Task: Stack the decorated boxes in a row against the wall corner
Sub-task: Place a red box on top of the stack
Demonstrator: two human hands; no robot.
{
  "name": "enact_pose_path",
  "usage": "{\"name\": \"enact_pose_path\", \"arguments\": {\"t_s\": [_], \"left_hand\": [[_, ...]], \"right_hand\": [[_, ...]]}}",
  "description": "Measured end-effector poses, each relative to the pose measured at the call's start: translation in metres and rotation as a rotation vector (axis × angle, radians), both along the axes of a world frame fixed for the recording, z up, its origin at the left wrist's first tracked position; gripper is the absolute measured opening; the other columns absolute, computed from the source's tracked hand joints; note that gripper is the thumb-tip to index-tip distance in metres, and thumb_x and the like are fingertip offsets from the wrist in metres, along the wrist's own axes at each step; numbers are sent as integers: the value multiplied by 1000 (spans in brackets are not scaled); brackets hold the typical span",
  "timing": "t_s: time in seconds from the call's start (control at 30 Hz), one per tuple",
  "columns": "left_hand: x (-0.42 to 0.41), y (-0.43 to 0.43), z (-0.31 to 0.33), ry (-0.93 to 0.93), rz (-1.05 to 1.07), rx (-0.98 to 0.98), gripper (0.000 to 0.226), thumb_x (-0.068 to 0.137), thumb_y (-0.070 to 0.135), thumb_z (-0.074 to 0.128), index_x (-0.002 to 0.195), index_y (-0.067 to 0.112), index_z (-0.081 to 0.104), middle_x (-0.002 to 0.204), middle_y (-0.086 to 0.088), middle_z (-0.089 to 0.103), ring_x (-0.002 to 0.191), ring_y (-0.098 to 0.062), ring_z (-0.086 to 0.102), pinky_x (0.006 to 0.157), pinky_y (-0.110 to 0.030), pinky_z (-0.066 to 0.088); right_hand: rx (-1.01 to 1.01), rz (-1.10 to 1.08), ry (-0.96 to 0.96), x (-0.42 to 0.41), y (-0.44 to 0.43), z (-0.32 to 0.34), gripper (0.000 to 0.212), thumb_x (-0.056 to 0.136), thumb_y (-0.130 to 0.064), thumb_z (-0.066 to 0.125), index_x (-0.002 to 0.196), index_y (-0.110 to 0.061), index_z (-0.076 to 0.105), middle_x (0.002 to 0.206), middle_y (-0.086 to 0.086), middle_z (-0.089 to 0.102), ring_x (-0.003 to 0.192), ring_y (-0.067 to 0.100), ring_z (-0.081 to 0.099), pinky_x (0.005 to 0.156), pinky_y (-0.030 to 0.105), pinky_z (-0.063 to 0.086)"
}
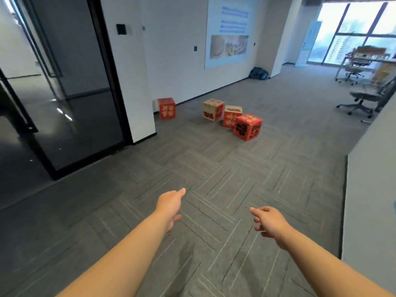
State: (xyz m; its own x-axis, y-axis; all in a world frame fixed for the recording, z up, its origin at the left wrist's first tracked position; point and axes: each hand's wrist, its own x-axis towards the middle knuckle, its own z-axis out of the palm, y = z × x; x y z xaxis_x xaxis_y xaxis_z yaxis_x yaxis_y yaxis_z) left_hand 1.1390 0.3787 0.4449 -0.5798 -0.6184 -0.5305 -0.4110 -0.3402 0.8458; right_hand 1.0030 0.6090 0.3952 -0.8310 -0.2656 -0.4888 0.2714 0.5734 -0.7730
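One red decorated box [166, 108] stands on the carpet in the wall corner, beside the white pillar. Three more lie in a loose cluster further right, out on the floor: a beige box [213, 109], a red and beige box [231, 116] and a red box with dark characters [248, 127] nearest me. My left hand [170, 205] and my right hand [270, 221] reach forward over the carpet, far short of the boxes. Both hold nothing, fingers loosely extended.
A glass door with a black frame [64, 103] fills the left. A white wall with a poster [227, 33] runs behind the boxes. Office chairs [364, 99] and desks stand at the right, a white partition [372, 189] at the near right, a dark bag [258, 73] by the far wall.
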Motion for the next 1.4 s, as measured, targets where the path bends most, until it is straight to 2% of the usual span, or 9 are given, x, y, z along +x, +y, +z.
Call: {"name": "enact_pose_path", "arguments": {"t_s": [0.1, 0.2, 0.47, 0.67, 0.8, 0.97, 1.13, 1.23, 1.4], "left_hand": [[-105, -40, -20, -13, -50, 21, 44, 97, 33, 56, 134, 10, 49, 120, -8, 51, 108, -28, 51, 94, -42, 45], [-219, -72, -28, -25, -145, 45, 40, 97, 32, 56, 131, 12, 52, 100, -2, 51, 97, -25, 49, 94, -42, 46], [-481, -119, -58, -105, -325, 46, 42, 94, 35, 59, 132, 16, 54, 122, -4, 52, 110, -25, 53, 83, -36, 48], [-698, -157, -84, -119, -358, 18, 44, 95, 34, 58, 134, 15, 53, 131, -6, 53, 124, -29, 51, 94, -40, 48], [-839, -191, -75, -124, -325, 17, 45, 96, 31, 58, 135, 11, 52, 106, -5, 53, 101, -26, 55, 95, -42, 47], [-994, -242, -57, -102, -314, 38, 47, 97, 32, 56, 139, 14, 49, 93, 0, 51, 101, -25, 52, 100, -44, 47], [-1173, -303, -70, -117, -286, 38, 47, 97, 32, 57, 138, 12, 48, 121, -9, 55, 112, -27, 52, 102, -46, 46], [-1288, -332, -82, -115, -312, 63, 45, 98, 30, 56, 137, 10, 48, 100, -5, 53, 104, -25, 49, 102, -45, 45], [-1450, -362, -84, -171, -365, 68, 42, 97, 30, 57, 133, 11, 51, 82, -1, 46, 92, -23, 49, 101, -45, 44]], "right_hand": [[10, -86, -10, -81, -21, -12, 31, 95, -37, 58, 107, -9, 59, 81, 5, 55, 64, 19, 55, 56, 25, 35], [47, -193, -9, -162, -40, -14, 29, 95, -36, 58, 106, -9, 59, 78, 5, 55, 64, 19, 54, 56, 25, 35], [101, -249, -3, -367, -101, -23, 27, 94, -33, 62, 108, -10, 61, 86, 5, 64, 72, 20, 59, 53, 23, 37], [84, -318, -72, -577, -136, -51, 26, 96, -32, 57, 107, -8, 60, 83, 7, 60, 69, 19, 56, 59, 28, 41], [52, -343, -115, -733, -163, -52, 29, 97, -33, 55, 108, -6, 59, 83, 7, 56, 69, 21, 56, 61, 29, 39], [82, -319, -80, -911, -212, -32, 32, 97, -33, 55, 110, -4, 60, 87, 9, 58, 73, 23, 58, 61, 28, 39], [122, -267, -41, -1084, -272, -37, 30, 98, -32, 55, 110, -5, 61, 97, 14, 66, 74, 22, 61, 62, 28, 43], [113, -325, -44, -1190, -299, -49, 31, 98, -32, 55, 114, -6, 60, 98, 14, 65, 73, 23, 61, 63, 29, 43], [109, -389, -107, -1337, -327, -60, 31, 98, -31, 55, 113, -3, 59, 98, 14, 64, 74, 23, 61, 67, 33, 44]]}}
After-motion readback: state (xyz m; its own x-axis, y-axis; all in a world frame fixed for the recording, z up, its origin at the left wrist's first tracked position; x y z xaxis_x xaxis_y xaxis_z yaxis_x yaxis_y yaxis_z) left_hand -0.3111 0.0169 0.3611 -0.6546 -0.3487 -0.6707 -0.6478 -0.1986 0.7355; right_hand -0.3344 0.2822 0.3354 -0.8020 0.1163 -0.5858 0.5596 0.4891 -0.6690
